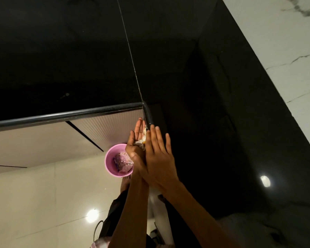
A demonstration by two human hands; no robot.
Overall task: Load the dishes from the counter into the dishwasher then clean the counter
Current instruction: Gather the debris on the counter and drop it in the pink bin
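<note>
The black counter (pixel 115 59) fills the upper view and forms an inner corner at the middle. At that corner's rounded edge my left hand (pixel 135 142) is held palm up just below the counter edge, fingers straight, with pale food scraps (pixel 141 140) lying in the palm. My right hand (pixel 158 154) lies flat on the counter beside it, fingers straight, its edge against the scraps. On the floor under my left hand stands a pink bucket (pixel 109 158) with pinkish waste in it.
A white marble-patterned wall (pixel 284 51) runs along the right. Pale cabinet fronts (pixel 43 140) sit below the counter edge. The glossy cream floor tiles (pixel 34 203) reflect ceiling lights. My bare foot (pixel 125 183) shows near the bucket.
</note>
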